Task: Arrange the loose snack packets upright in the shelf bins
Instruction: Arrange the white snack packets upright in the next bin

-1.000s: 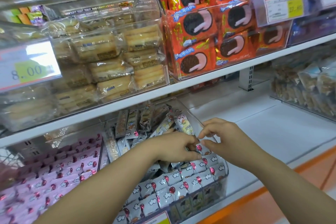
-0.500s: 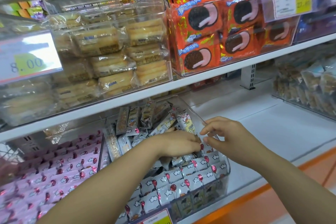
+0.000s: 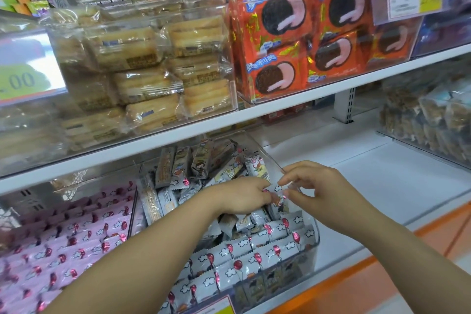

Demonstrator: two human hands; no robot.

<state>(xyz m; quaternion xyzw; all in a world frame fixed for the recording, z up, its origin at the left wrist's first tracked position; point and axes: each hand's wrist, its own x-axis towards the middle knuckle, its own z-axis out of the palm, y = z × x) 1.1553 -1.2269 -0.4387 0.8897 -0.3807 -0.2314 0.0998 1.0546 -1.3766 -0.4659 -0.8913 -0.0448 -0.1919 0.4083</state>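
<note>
**Packet in hand, not yet seated**

The left hand (image 3: 242,195) grip is curled on a small white cloud-and-balloon foil packet (image 3: 277,189) above the clear plastic middle bin (image 3: 315,234). The right hand (image 3: 318,191) grip is pinched on its other edge. The packet should be seated upright behind the front rows (image 3: 254,257). Pink packets (image 3: 76,242) are stocked further left.

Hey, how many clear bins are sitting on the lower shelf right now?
3. The left bin holds pink packets, the middle bin grey packets, the right bin brown snacks. More may lie outside the frame.
</note>
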